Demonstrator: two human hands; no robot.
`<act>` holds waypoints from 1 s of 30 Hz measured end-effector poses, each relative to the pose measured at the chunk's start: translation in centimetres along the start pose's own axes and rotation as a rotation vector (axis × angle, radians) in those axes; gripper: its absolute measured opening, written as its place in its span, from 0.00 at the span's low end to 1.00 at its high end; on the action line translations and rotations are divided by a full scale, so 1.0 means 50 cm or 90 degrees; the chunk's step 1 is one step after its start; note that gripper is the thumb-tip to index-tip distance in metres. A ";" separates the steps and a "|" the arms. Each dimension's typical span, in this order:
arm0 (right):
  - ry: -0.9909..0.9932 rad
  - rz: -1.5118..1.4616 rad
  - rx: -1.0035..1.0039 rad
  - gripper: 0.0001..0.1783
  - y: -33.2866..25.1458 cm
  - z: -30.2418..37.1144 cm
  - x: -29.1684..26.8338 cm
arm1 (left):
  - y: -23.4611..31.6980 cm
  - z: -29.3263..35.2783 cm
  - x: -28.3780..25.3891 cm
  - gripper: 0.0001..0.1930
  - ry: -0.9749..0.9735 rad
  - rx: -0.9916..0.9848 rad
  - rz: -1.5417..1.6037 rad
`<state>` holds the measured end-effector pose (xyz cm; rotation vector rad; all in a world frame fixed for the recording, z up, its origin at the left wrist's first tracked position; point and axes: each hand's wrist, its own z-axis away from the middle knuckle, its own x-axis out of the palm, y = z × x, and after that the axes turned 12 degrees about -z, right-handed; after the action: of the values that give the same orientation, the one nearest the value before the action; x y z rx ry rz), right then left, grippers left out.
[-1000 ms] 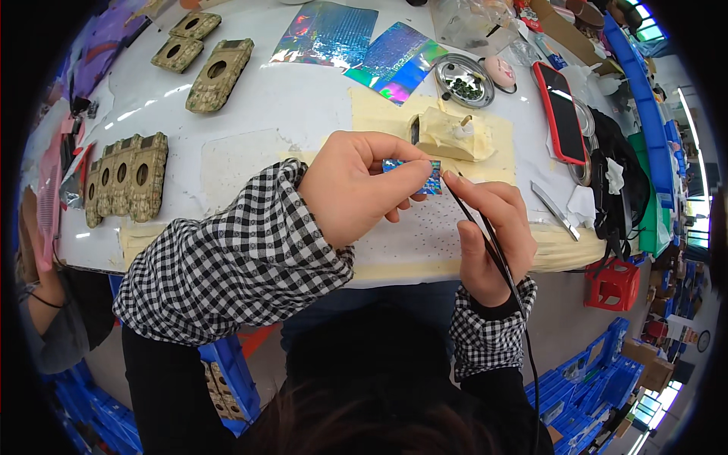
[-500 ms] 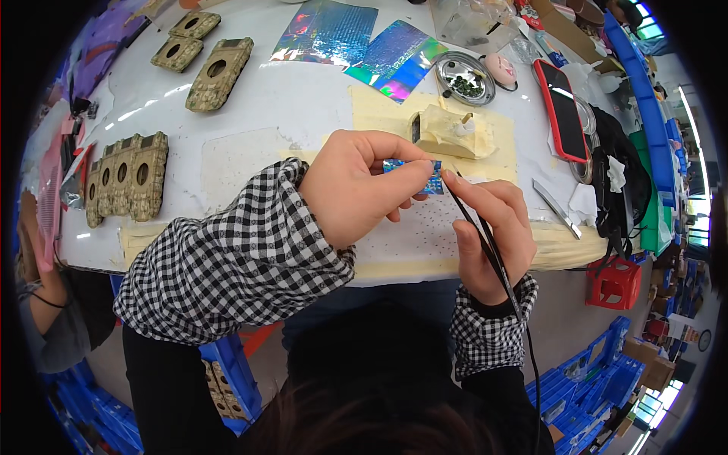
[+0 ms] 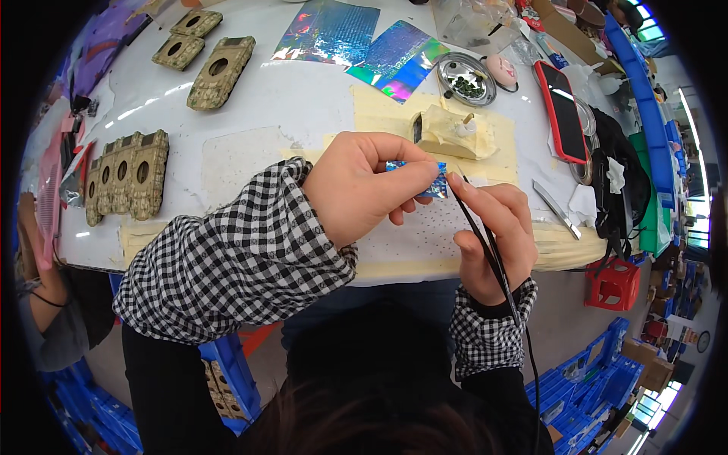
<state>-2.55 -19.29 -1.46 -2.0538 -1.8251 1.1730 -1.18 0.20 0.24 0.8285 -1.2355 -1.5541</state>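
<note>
My left hand point(image 3: 371, 182) pinches a small shiny blue holographic sticker sheet point(image 3: 435, 186) between thumb and fingers, above the white tabletop. My right hand point(image 3: 497, 235) is closed around slim black tweezers point(image 3: 491, 254), with a thin black cord trailing down past the wrist. The index fingertip of that hand is close to the sheet's right edge; whether they touch I cannot tell. Just beyond the hands, a tape-wrapped block point(image 3: 451, 135) with a short peg on top rests on yellowish tape. Small dark specks dot the white surface below the sheet.
Camouflage-patterned toy vehicle shells point(image 3: 220, 73) stand at the left, several in a row point(image 3: 125, 178). Larger holographic sheets point(image 3: 326, 34) lie at the back, near a round dish point(image 3: 465, 80) of small dark green pieces. To the right are a red-cased phone point(image 3: 561, 112) and a knife point(image 3: 556, 208).
The sticker sheet and my left hand have shifted slightly to the right, and the sheet's angle differs a little. Both hands keep their grips.
</note>
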 end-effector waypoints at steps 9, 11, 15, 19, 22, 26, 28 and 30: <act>0.020 -0.057 0.042 0.26 0.003 0.005 -0.005 | 0.000 0.002 0.001 0.11 -0.006 0.015 -0.016; 0.023 -0.070 0.049 0.26 0.004 0.006 -0.005 | 0.001 0.003 0.002 0.11 -0.006 0.013 -0.018; 0.063 -0.131 0.073 0.26 0.008 0.011 -0.001 | 0.001 0.003 0.001 0.11 -0.009 0.016 -0.027; 0.063 -0.159 0.086 0.24 0.004 0.011 -0.004 | 0.000 0.002 0.003 0.10 -0.004 0.014 -0.031; 0.047 -0.128 0.057 0.22 0.002 0.009 0.000 | -0.002 -0.001 0.001 0.10 0.005 0.015 -0.031; 0.000 0.013 0.015 0.23 -0.008 0.002 -0.003 | 0.003 0.002 0.000 0.10 0.022 0.022 -0.035; -0.042 0.089 -0.027 0.24 -0.016 -0.003 -0.007 | 0.002 0.003 -0.001 0.10 0.025 0.027 -0.034; -0.041 0.134 -0.033 0.23 -0.021 -0.005 -0.006 | 0.002 0.003 -0.001 0.10 0.030 0.029 -0.036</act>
<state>-3.19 -19.24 -0.56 -2.3104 -1.7171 1.2689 -1.26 0.28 0.36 0.9316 -1.2265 -1.5471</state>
